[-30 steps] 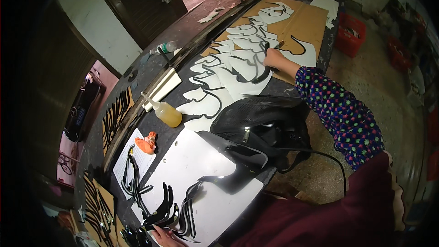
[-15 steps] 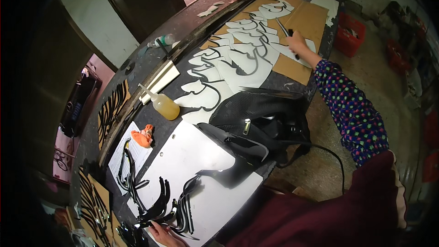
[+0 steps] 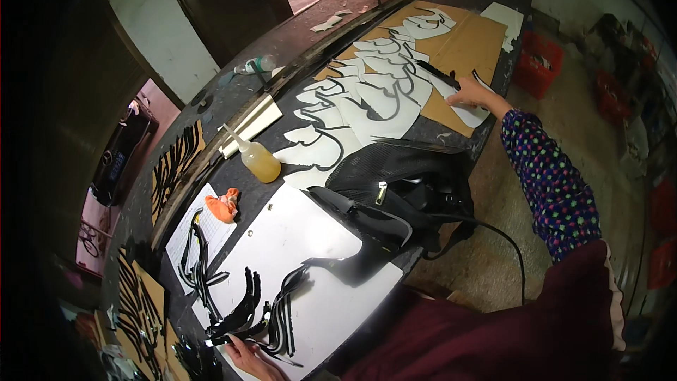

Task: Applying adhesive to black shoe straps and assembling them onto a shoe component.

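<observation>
My right hand (image 3: 471, 94) reaches over the cardboard at the far right, closed round a slim dark tool (image 3: 438, 74) that points up and left; its exact kind is unclear. Below that hand lies a white cut piece (image 3: 469, 116) with a black curved strip at its edge. At the lower edge, my left hand (image 3: 248, 360) has its fingertips closed at the end of a bundle of curved black strips (image 3: 243, 317), resting on a white board (image 3: 296, 229). More white cut pieces with black strips (image 3: 374, 88) overlap along the cardboard (image 3: 451, 42).
A bottle of yellow liquid (image 3: 261, 162) stands left of centre, near a crumpled orange cloth (image 3: 223, 206) on a paper sheet. A black mesh bag-like piece (image 3: 402, 176) lies at the table's near edge. Black strips on cardboard (image 3: 144, 303) lie left. Red baskets (image 3: 539, 63) stand on the floor.
My right hand has come nearer and slightly right, and the tool in it has turned a little. My left hand stays at the black strips. The view has shifted slightly.
</observation>
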Action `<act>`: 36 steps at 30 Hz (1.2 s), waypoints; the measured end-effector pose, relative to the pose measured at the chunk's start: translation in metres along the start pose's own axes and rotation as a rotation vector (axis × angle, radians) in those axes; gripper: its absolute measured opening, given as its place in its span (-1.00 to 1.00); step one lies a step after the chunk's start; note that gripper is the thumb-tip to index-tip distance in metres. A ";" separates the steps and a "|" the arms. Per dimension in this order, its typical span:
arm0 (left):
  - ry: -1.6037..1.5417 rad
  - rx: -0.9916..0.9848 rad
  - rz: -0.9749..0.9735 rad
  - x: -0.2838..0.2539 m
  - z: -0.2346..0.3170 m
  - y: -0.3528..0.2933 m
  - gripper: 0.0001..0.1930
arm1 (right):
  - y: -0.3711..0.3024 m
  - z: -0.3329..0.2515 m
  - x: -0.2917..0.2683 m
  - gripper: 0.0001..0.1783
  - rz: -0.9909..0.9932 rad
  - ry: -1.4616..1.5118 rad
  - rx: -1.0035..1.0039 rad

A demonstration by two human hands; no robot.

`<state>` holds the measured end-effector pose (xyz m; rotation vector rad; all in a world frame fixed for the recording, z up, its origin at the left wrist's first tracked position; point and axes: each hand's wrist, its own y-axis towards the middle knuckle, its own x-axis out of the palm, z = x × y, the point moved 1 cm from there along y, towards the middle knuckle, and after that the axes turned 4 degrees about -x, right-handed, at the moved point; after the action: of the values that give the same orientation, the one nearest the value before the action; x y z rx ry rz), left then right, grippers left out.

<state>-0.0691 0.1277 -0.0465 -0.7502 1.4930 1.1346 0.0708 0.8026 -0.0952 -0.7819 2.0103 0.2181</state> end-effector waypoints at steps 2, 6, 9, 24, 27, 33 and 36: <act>0.039 0.027 0.014 0.004 -0.007 0.000 -0.55 | -0.003 0.003 0.014 -0.47 0.080 0.093 -0.049; -1.432 -0.535 0.261 0.107 -0.070 0.015 -0.86 | -0.007 -0.007 0.019 -0.54 0.205 -0.058 -0.135; -1.487 -0.504 0.230 0.103 -0.064 0.014 -0.87 | -0.002 -0.017 0.023 -0.41 0.206 -0.116 -0.072; -1.676 -0.550 0.251 0.088 -0.052 0.013 -0.81 | 0.003 -0.020 0.000 -0.66 0.158 -0.072 -0.339; -1.758 -0.475 0.224 0.090 -0.048 0.017 -0.85 | -0.012 -0.063 -0.054 -0.63 0.198 -0.015 -0.289; -1.720 -0.477 0.198 0.090 -0.058 0.012 -0.87 | -0.164 -0.273 -0.046 -0.20 -0.110 0.131 -0.778; -1.692 -0.500 0.203 0.093 -0.074 0.006 -0.90 | -0.204 -0.342 0.039 -0.30 -0.092 0.168 -1.235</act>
<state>-0.1239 0.0716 -0.1363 0.2071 -0.1664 1.6040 -0.0624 0.4745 0.0909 -1.6557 1.8446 1.4506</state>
